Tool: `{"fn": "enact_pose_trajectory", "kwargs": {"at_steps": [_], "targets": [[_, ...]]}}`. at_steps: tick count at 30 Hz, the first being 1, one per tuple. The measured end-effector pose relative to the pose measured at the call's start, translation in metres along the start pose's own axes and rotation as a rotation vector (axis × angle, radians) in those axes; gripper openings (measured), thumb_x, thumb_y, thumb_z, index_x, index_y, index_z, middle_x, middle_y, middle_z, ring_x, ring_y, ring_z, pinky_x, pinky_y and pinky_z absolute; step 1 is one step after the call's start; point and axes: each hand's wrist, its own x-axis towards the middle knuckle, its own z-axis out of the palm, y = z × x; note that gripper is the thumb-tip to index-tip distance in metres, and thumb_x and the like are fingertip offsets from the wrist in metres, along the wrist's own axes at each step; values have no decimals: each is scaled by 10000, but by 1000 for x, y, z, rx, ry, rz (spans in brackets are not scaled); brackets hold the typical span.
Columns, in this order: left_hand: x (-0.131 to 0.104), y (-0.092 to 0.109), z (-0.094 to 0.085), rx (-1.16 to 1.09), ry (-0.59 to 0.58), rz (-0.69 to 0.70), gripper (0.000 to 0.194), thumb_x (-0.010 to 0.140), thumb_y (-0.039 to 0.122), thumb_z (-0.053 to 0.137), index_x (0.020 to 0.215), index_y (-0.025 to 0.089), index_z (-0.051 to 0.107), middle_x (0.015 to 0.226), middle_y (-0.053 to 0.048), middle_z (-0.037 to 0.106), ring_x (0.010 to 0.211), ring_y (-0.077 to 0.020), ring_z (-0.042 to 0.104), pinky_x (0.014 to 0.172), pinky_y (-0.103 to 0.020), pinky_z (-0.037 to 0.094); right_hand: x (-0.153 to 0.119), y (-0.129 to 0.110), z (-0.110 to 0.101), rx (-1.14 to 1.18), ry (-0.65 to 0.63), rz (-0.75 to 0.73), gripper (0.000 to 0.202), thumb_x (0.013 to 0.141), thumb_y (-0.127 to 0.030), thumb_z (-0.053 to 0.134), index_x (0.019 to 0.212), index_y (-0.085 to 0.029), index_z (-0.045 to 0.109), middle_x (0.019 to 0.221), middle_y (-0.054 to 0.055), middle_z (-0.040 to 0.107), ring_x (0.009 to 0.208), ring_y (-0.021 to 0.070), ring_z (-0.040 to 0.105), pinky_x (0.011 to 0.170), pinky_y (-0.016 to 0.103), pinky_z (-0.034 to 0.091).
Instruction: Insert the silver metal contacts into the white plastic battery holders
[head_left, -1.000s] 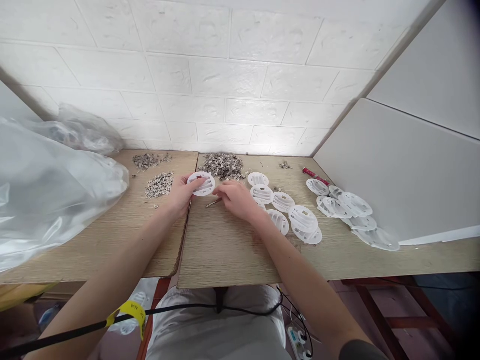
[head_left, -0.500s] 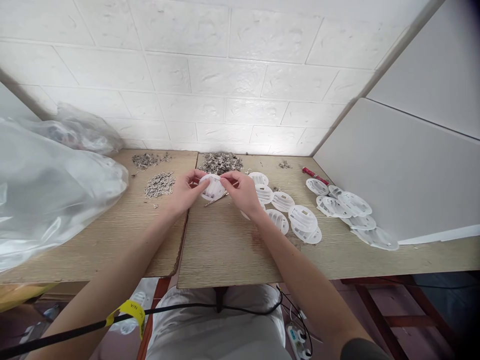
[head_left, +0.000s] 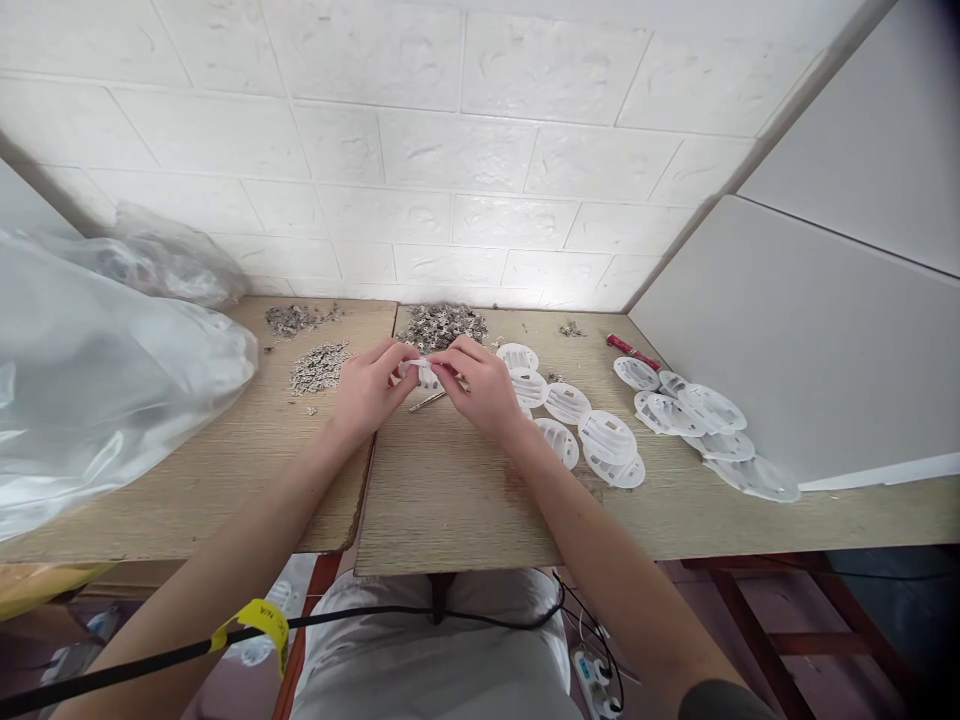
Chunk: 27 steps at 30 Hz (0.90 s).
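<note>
Hands together above the desk (head_left: 450, 500): left hand (head_left: 369, 388) and right hand (head_left: 480, 388), each grip pinched on one white plastic disc (head_left: 421, 371). Disc held edge-on between fingertips, near metal clip pile (head_left: 442, 327), beside disc row (head_left: 570, 415).

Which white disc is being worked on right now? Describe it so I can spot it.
Start at the grey heap of small metal parts by the wall on the table. Just in front, the left hand and right hand meet around one disc. It alone is lifted and tilted; the others lie flat to the right.
</note>
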Motion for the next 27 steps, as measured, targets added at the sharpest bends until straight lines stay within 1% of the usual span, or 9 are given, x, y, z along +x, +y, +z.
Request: {"fn": "enact_pose_trajectory", "kwargs": {"at_steps": [4,10,12,14,15,18,20,22,27], "targets": [[0,4,-1,14,20,14,128,799,278,567,851,226,671,835,-20,640,608,-117,518,644,-231,411,0,1,0,3,11,33,239,970,-257,445,964,-188,674,882,59,617,794,143,565,647,257,419],[1,7,-1,-58,20,-76,123,755,280,599,840,228,671,751,-5,625,594,-125,507,639,-236,406,-1,1,0,12,-11,75,230,960,-251,459,967,-188,680,892,57,622,793,144,566,651,263,422],[3,6,-1,-84,-14,-70,114,734,267,601,808,219,675,732,-6,620,599,-127,497,620,-237,394,0,3,-2,25,-5,86,221,953,-247,470,950,-184,682,887,54,623,781,141,563,642,259,422],[6,6,-3,-104,-151,-68,102,708,255,603,753,203,679,684,-8,613,596,-129,484,587,-237,373,0,6,-4,43,21,111,210,945,-236,481,924,-177,682,870,49,622,754,135,557,631,254,422],[7,7,-5,-121,-262,-72,104,694,252,605,729,195,684,655,-7,610,586,-128,478,566,-235,361,1,7,-5,51,41,129,206,942,-233,485,912,-176,681,858,46,621,736,132,554,626,252,424],[7,13,-10,-197,-670,-80,129,651,242,612,695,174,712,585,1,601,527,-113,454,498,-222,321,2,11,-8,68,92,189,201,937,-240,492,891,-179,678,832,42,619,709,130,550,626,252,435],[5,19,-13,-222,-866,-54,125,617,222,614,662,168,718,560,6,589,505,-104,447,468,-211,301,3,13,-9,72,103,214,201,934,-247,494,884,-180,677,835,43,619,709,132,552,636,255,442],[3,24,-15,-219,-957,-34,113,590,198,606,622,166,710,552,6,588,507,-103,457,464,-204,304,3,13,-9,73,99,221,206,933,-250,491,883,-178,677,840,44,619,712,131,552,648,257,446],[3,28,-17,-183,-1011,-6,96,570,175,601,587,173,696,548,13,592,505,-103,463,475,-206,316,2,13,-6,47,89,212,214,934,-260,488,882,-184,681,837,43,617,703,132,556,650,254,446]]}}
